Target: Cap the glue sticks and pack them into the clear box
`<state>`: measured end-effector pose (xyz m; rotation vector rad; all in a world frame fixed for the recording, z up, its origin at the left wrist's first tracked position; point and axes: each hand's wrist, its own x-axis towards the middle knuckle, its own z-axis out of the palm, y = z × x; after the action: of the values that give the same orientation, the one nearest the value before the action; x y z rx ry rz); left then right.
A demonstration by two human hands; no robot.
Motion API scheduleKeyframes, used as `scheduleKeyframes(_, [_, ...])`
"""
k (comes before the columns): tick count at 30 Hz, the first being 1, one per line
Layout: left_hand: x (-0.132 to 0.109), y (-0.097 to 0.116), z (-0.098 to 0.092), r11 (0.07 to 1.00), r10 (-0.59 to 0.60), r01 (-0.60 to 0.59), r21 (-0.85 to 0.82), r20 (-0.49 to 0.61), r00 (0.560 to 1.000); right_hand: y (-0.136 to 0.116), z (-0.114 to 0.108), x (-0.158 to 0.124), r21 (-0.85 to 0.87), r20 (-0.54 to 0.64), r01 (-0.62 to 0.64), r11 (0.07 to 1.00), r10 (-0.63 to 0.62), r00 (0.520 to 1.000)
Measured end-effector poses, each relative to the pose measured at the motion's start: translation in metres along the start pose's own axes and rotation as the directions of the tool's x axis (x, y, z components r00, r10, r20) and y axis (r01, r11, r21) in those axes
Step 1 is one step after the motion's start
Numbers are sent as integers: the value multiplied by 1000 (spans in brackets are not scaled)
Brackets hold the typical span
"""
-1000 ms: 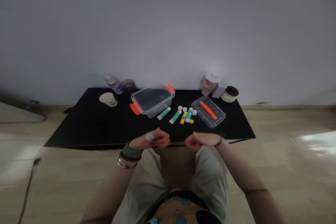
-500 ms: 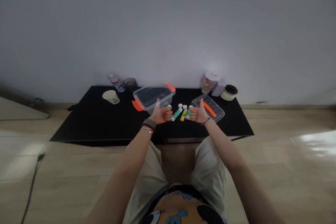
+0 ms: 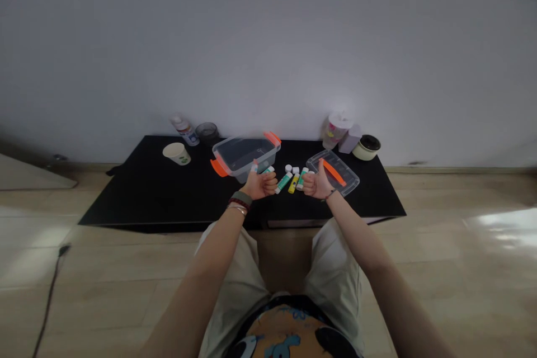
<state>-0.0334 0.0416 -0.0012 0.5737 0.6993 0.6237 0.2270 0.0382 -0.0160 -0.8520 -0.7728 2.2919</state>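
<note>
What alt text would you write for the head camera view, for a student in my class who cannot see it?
The person's left hand and right hand are closed with thumbs up above a black table, either side of green tubes, a yellow tube and small white caps. A clear plastic box with orange clips stands to the left, and a clear lid with an orange strip lies to the right.

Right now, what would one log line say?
left hand: thumb up, by clear orange-clipped plastic tub; right hand: thumb up, by clear orange-strapped plastic lid; between: green tube, yellow tube
</note>
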Motion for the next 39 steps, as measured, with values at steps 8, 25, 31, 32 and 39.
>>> scheduleKeyframes(8, [7,1,-3,970,82,-76,231,-16,997,-7,5,1,-68,-48,103,992,-106,993])
scheduleKeyframes(25, [26,-52,-17,-40,519,171,985,-126,845,14,-8,37,-972,-156,-233,-30,-658,737])
scheduleKeyframes(31, [43,-52,-5,-258,480,246,934,-97,872,15,-26,33,-973,-207,-217,76,-695,688])
scheduleKeyframes(32, [45,-51,-3,-277,467,244,929,-92,880,15,-27,32,-973,-208,-215,78,-693,690])
scheduleKeyframes(39, [37,-43,1,-227,502,260,939,-115,857,5,-21,43,-976,-116,-213,-50,-708,696])
